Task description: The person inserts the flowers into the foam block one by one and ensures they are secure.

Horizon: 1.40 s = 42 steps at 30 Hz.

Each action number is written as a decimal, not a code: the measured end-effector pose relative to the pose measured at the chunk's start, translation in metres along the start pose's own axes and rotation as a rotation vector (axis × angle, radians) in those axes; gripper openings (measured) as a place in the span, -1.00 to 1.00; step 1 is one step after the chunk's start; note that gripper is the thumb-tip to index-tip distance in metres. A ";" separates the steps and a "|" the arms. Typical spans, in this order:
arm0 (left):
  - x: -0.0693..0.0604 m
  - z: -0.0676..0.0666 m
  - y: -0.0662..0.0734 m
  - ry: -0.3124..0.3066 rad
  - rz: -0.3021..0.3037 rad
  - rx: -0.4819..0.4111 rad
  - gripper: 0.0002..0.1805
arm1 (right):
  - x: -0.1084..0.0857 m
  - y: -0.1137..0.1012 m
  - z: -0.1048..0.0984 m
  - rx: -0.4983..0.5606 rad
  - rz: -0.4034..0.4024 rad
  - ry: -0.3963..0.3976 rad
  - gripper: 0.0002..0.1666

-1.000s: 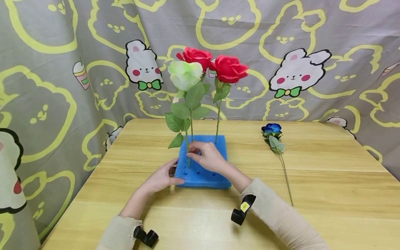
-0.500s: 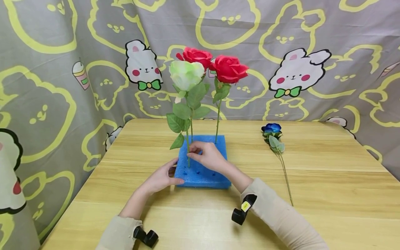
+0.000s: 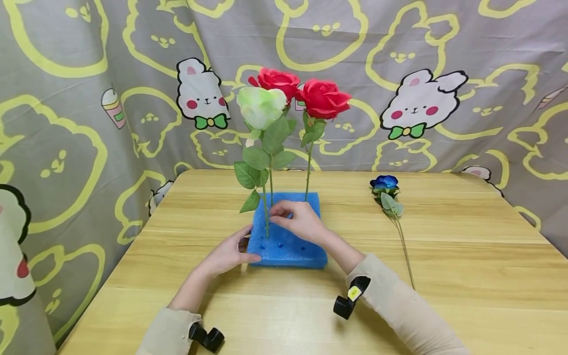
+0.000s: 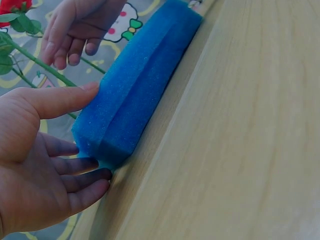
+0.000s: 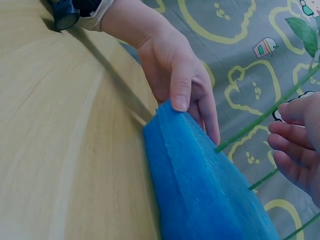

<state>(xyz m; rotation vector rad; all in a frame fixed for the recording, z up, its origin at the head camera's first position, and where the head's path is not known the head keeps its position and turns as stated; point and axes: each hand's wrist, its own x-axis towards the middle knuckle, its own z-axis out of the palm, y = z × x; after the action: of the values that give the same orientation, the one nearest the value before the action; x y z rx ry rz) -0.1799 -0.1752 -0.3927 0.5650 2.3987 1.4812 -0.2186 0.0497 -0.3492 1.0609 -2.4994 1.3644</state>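
Note:
A blue foam block (image 3: 288, 254) lies on the table, with small holes along its near part. A pale green-white rose (image 3: 262, 108) stands upright in its left side. Behind it stand two red roses (image 3: 326, 98), also upright in the foam. My left hand (image 3: 228, 254) holds the block's near left corner, thumb (image 4: 70, 102) on the upper edge and fingers against the side. My right hand (image 3: 299, 222) is just right of the pale rose's stem (image 5: 250, 125), fingers loosely bent, holding nothing. In the left wrist view, the right hand (image 4: 82, 27) hangs apart from that stem.
A blue rose (image 3: 385, 183) with a long stem lies on the wooden table (image 3: 470, 236) to the right. A grey curtain (image 3: 355, 44) with yellow outlines and rabbits hangs behind and at the left. Each sleeve carries a black wrist camera (image 3: 206, 337).
My right hand has let go of the pale rose's stem and moved slightly right. The rose remains upright, leaning a little further left. My left hand stays on the foam block.

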 end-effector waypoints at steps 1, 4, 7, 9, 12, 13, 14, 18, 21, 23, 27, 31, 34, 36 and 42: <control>0.000 0.000 0.000 0.002 -0.001 0.001 -0.05 | -0.001 0.001 -0.002 0.000 -0.001 0.001 -0.85; 0.000 0.001 0.001 0.011 -0.011 0.005 -0.04 | -0.003 0.004 -0.008 0.005 0.012 -0.007 -0.80; 0.000 0.001 0.000 0.009 -0.009 0.012 -0.05 | -0.006 0.007 -0.015 0.024 0.035 -0.015 -0.76; 0.000 0.000 -0.001 0.010 -0.007 0.013 -0.05 | -0.009 0.008 -0.020 0.029 0.058 -0.016 -0.74; 0.000 0.000 0.000 0.009 -0.008 0.026 -0.04 | -0.014 0.010 -0.028 0.034 0.091 -0.014 -0.72; 0.000 0.000 0.000 0.011 -0.011 0.028 -0.04 | -0.016 0.010 -0.031 0.030 0.105 -0.012 -0.71; 0.000 0.000 0.000 0.012 -0.013 0.032 -0.03 | -0.019 0.010 -0.034 0.031 0.120 -0.010 -0.70; -0.001 0.000 0.002 0.013 -0.017 0.040 -0.03 | -0.028 0.013 -0.047 0.035 0.170 -0.004 -0.66; -0.001 0.000 0.003 0.013 -0.016 0.035 -0.04 | -0.036 0.015 -0.056 0.033 0.190 0.004 -0.64; -0.001 0.000 0.003 0.014 -0.016 0.037 -0.03 | -0.041 0.017 -0.062 0.025 0.198 0.012 -0.63; -0.001 0.000 0.003 0.014 -0.022 0.043 -0.03 | -0.051 0.022 -0.073 0.023 0.221 0.023 -0.63; -0.001 0.000 0.002 0.011 -0.022 0.051 -0.03 | -0.062 0.028 -0.085 0.007 0.238 0.036 -0.66; -0.001 0.000 0.000 0.013 -0.021 0.053 -0.03 | -0.071 0.033 -0.095 -0.021 0.254 0.051 -0.66; -0.001 0.000 0.000 0.013 -0.021 0.056 -0.03 | -0.078 0.035 -0.101 -0.039 0.269 0.063 -0.64; -0.002 0.001 0.002 0.015 -0.025 0.051 -0.03 | -0.096 0.041 -0.121 -0.061 0.330 0.097 -0.60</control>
<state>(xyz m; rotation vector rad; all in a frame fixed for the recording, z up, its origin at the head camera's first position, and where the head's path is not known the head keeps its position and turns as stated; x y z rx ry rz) -0.1778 -0.1749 -0.3916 0.5353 2.4522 1.4227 -0.1992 0.2085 -0.3439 0.5729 -2.7092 1.3649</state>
